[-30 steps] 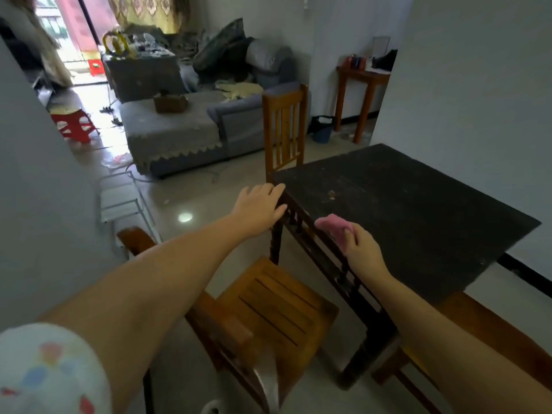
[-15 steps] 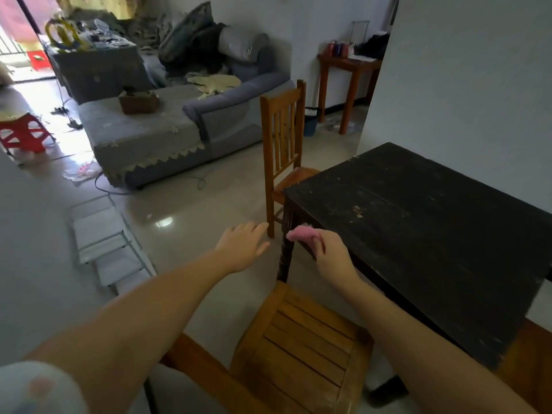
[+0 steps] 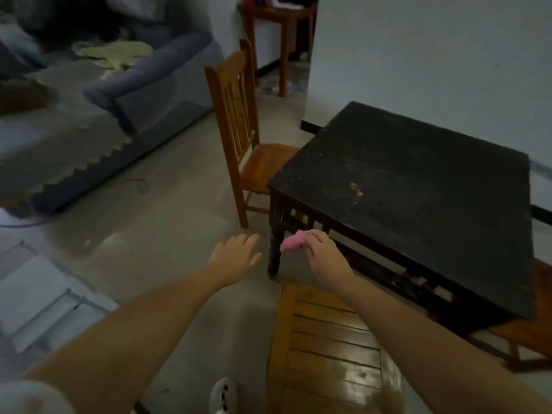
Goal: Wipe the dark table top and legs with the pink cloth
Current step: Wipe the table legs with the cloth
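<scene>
The dark table (image 3: 418, 180) stands on the right against a pale wall, its top scuffed with a few light specks. Its near-left leg (image 3: 275, 243) is a turned dark post. My right hand (image 3: 322, 252) is shut on the bunched pink cloth (image 3: 294, 241), which sits beside that leg, just under the table's side rail. My left hand (image 3: 236, 253) hovers open over the floor, left of the leg, holding nothing.
A wooden chair (image 3: 239, 127) stands at the table's far-left side. Another wooden chair seat (image 3: 331, 342) lies right below my right arm. A grey sofa (image 3: 125, 94) fills the upper left. A small wooden side table (image 3: 280, 22) stands at the back.
My view has dropped lower and gone darker. My right hand with the cloth came down from the table's corner edge to beside the leg. My left hand stayed open to its left.
</scene>
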Motion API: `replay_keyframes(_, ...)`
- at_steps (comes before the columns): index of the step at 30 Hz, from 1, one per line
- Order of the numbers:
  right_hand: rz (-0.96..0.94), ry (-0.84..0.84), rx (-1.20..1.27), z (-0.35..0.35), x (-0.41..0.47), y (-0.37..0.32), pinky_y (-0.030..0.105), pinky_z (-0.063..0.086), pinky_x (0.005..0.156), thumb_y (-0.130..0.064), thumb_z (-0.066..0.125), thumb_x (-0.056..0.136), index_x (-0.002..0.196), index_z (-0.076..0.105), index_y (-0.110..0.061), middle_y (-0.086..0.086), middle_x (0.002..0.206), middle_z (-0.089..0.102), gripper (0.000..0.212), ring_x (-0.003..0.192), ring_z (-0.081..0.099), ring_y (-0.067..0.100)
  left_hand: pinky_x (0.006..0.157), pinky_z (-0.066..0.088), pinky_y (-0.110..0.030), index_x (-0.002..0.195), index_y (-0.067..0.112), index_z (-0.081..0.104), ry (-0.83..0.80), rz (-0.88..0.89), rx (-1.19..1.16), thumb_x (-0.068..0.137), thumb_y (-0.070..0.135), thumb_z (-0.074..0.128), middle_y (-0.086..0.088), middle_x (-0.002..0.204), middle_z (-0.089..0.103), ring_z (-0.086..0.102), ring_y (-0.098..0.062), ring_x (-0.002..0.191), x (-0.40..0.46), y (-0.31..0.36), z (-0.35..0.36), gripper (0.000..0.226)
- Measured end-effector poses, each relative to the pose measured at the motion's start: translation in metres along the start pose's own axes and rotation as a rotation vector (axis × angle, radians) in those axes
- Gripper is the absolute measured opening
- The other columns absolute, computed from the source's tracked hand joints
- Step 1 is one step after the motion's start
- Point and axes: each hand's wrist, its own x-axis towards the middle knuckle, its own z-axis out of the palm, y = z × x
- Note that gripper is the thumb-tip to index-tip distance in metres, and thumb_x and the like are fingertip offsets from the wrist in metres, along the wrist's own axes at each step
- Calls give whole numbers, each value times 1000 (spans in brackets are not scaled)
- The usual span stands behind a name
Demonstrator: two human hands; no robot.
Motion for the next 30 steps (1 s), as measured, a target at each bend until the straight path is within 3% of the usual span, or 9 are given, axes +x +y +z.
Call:
replay_keyframes(3, 46, -34, 7, 26, 11, -19, 44, 34, 109, -29, 41, 94, 105, 49, -55, -9, 137, 44, 29, 135, 32, 16, 102, 34, -40, 143, 19, 21, -64, 81, 26, 97, 41, 31, -8, 143, 36, 37, -25, 128, 14, -33, 0, 52)
replay_keyframes(10, 128, -88, 32, 53, 22, -52, 39, 26, 114, -43, 30, 83, 102, 48, -58, -8, 139, 42, 30, 138, 25, 15, 102, 34, -43, 142, 16, 22, -177, 141, 34, 97, 42, 31, -11, 143, 36, 37, -29, 128, 32, -79, 15, 53)
replay_keyframes(14, 236, -93, -61, 64, 30, -42, 39, 28, 112, -21, 46, 93, 117, 51, -43, -3, 147, 33, 33, 139, 23, 22, 103, 34, -41, 142, 17, 23, -167, 253, 42, 96, 41, 33, -9, 142, 38, 37, -26, 128, 42, -80, 17, 53)
replay_keyframes(16, 282, -95, -30, 69, 36, -37, 40, 28, 113, -22, 43, 93, 118, 51, -44, -5, 146, 36, 34, 139, 24, 20, 103, 33, -39, 142, 18, 24, -158, 300, 32, 96, 41, 33, -8, 142, 38, 37, -25, 128, 60, -84, 16, 52)
replay_keyframes(21, 498, 53, 86, 75, 73, -44, 33, 25, 113, -16, 45, 97, 113, 56, -38, -3, 140, 41, 30, 133, 33, 16, 105, 31, -39, 143, 20, 22, -223, 368, -23, 96, 42, 33, -7, 144, 36, 36, -24, 130, 121, -110, 6, 53)
replay_keyframes(25, 582, 158, 222, 84, 114, -53, 40, 34, 109, -12, 51, 94, 121, 55, -30, 2, 135, 49, 33, 129, 41, 21, 105, 33, -40, 143, 20, 22, -233, 465, 8, 96, 42, 33, -7, 145, 35, 36, -24, 130, 176, -148, -13, 53)
replay_keyframes(27, 716, 265, 220, 86, 131, -67, 35, 38, 103, -24, 44, 98, 126, 52, -19, 9, 135, 47, 30, 124, 44, 26, 103, 35, -40, 143, 20, 21, -258, 497, 44, 96, 43, 31, -7, 144, 35, 36, -24, 129, 201, -164, -23, 53)
replay_keyframes(30, 764, 347, 160, 90, 148, -74, 38, 38, 101, -43, 40, 95, 126, 51, -21, 11, 135, 45, 40, 122, 44, 29, 100, 38, -40, 143, 19, 21, -292, 548, 97, 96, 44, 30, -8, 143, 36, 38, -25, 127, 237, -174, -29, 53)
